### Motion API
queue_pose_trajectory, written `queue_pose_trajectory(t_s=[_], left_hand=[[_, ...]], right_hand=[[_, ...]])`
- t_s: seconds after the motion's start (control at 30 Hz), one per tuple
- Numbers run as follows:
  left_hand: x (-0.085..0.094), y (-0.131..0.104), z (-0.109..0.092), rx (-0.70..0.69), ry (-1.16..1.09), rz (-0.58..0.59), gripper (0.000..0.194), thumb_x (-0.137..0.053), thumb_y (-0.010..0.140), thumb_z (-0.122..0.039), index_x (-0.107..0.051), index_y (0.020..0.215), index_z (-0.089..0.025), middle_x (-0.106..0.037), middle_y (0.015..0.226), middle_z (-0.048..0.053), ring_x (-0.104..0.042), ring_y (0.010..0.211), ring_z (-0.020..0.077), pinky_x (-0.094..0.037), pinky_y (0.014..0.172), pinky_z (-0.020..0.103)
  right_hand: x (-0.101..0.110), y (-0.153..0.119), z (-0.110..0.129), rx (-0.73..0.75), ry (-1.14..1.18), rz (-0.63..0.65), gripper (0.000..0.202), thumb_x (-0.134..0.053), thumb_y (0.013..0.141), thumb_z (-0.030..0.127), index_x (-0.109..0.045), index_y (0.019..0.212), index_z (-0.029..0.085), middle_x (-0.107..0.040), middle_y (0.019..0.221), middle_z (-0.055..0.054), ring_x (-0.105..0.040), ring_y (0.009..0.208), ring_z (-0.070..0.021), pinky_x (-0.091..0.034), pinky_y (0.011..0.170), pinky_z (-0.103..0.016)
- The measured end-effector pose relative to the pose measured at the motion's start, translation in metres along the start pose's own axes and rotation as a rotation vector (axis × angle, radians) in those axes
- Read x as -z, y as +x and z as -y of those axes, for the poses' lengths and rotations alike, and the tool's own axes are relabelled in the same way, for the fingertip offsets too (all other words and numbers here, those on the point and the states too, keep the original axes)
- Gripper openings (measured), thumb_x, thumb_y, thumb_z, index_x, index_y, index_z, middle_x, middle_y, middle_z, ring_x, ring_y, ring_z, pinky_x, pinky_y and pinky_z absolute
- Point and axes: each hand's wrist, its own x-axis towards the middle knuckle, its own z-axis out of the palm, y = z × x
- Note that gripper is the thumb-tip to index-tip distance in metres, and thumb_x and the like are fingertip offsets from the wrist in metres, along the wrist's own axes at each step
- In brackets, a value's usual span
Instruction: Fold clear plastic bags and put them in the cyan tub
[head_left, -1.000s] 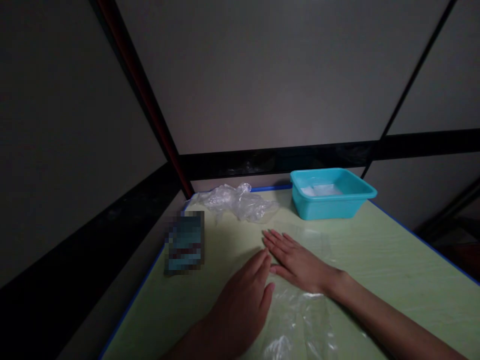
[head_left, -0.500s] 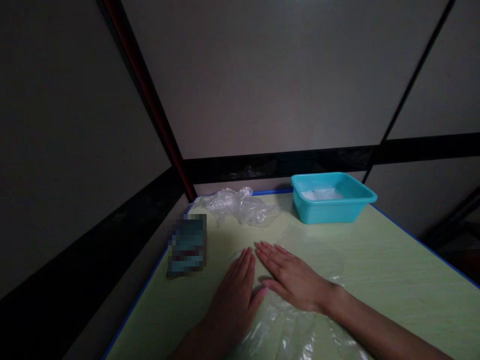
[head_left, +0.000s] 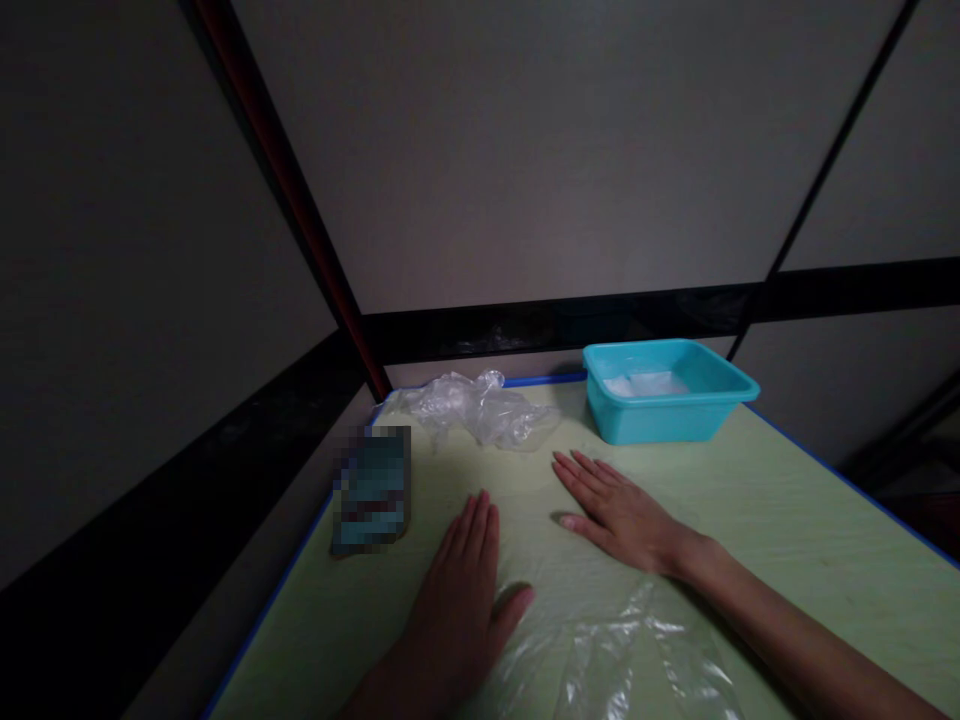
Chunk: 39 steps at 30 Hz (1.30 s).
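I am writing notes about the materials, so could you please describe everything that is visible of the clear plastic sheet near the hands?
The clear plastic sheet looks thin, transparent and glossy; its full outline is hard to trace. It lies spread on the pale green table. Its nearer part is wrinkled, with bright creases, and runs out of the picture's bottom edge. The right hand seems to rest flat on its farther part, the left hand at its left side.

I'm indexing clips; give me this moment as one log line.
left hand: palm down | right hand: palm down | clear plastic sheet: wrinkled, by both hands | turquoise basin: beyond right hand
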Motion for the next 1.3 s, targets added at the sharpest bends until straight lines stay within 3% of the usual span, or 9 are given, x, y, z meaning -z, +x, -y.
queue_pose_trajectory(t_s=[0.13,0.27,0.47,0.53,0.6,0.73,0.9,1.03,1.3], left_hand=[[0.002,0.001,0.0,0.013,-0.025,0.05,0.067,-0.037,0.082,-0.046,-0.022,0.131,-0.004,-0.018,0.138,0.019,-0.012,0.128,0.0273,-0.026,0.1,0.042],[0.01,0.008,0.004,0.032,-0.101,0.148,0.07,-0.038,0.081,-0.047,-0.02,0.132,-0.003,-0.014,0.139,0.019,-0.01,0.128,0.0269,-0.021,0.102,0.042],[0.029,0.028,0.036,-0.053,-0.359,0.279,0.07,-0.041,0.081,-0.043,-0.012,0.134,-0.009,-0.01,0.142,0.013,-0.012,0.129,0.0215,-0.017,0.103,0.036],[0.031,0.037,0.047,0.027,-0.438,0.228,0.061,-0.038,0.083,-0.04,-0.016,0.134,-0.012,-0.019,0.14,0.012,-0.021,0.127,0.0192,-0.021,0.102,0.034],[0.028,0.048,0.055,0.132,-0.458,0.109,0.051,-0.039,0.083,-0.034,-0.029,0.128,-0.013,-0.035,0.132,0.011,-0.033,0.121,0.0189,-0.025,0.099,0.032],[0.017,0.067,0.057,0.238,-0.446,-0.028,0.027,-0.045,0.075,-0.019,-0.049,0.101,-0.014,-0.053,0.103,0.009,-0.05,0.095,0.0186,-0.038,0.084,0.03],[0.01,0.074,0.051,0.29,-0.465,-0.054,0.009,-0.049,0.067,-0.014,-0.05,0.075,-0.017,-0.051,0.071,0.001,-0.049,0.072,0.0169,-0.039,0.069,0.029],[0.008,0.076,0.048,0.317,-0.534,-0.083,0.01,-0.046,0.065,-0.009,-0.045,0.06,-0.018,-0.047,0.064,-0.002,-0.047,0.068,0.0148,-0.036,0.066,0.026],[0.012,0.074,0.045,0.312,-0.791,-0.167,0.01,-0.037,0.076,-0.018,-0.041,0.067,-0.019,-0.051,0.064,-0.002,-0.05,0.062,0.0129,-0.038,0.058,0.023]], right_hand=[[-0.002,0.0,-0.021,-0.069,-0.024,-0.031,0.071,-0.02,0.084,0.057,-0.021,0.133,0.006,-0.02,0.138,-0.013,-0.013,0.128,-0.022,-0.019,0.104,-0.039],[-0.006,-0.003,-0.025,-0.127,-0.045,-0.045,0.078,-0.019,0.082,0.06,-0.021,0.132,0.0,-0.017,0.138,-0.018,-0.012,0.128,-0.0235,-0.019,0.103,-0.038],[-0.008,-0.008,-0.013,-0.298,-0.023,-0.104,0.082,-0.023,0.08,0.063,-0.026,0.13,-0.002,-0.021,0.135,-0.022,-0.016,0.126,-0.0284,-0.025,0.1,-0.044],[-0.004,-0.007,-0.003,-0.267,-0.013,-0.187,0.077,-0.028,0.081,0.06,-0.027,0.131,0.001,-0.024,0.135,-0.022,-0.016,0.126,-0.0284,-0.024,0.1,-0.045],[0.002,-0.004,0.009,-0.111,0.019,-0.215,0.068,-0.031,0.083,0.054,-0.025,0.133,0.007,-0.024,0.137,-0.017,-0.017,0.127,-0.0253,-0.021,0.102,-0.044],[0.009,-0.002,0.026,0.168,0.119,-0.049,0.059,-0.032,0.086,0.047,-0.026,0.133,0.013,-0.027,0.137,-0.011,-0.023,0.126,-0.0203,-0.022,0.103,-0.036],[0.005,-0.004,0.031,0.101,0.181,-0.055,0.053,-0.033,0.086,0.043,-0.036,0.128,0.01,-0.034,0.133,-0.014,-0.029,0.122,-0.0225,-0.026,0.102,-0.035],[0.005,-0.005,0.033,0.083,0.197,-0.108,0.048,-0.038,0.086,0.039,-0.04,0.125,0.01,-0.04,0.126,-0.015,-0.034,0.118,-0.0222,-0.031,0.099,-0.033],[0.011,-0.003,0.037,0.177,0.161,-0.116,0.038,-0.039,0.086,0.036,-0.047,0.118,0.017,-0.054,0.112,-0.008,-0.045,0.104,-0.021,-0.035,0.093,-0.036]])
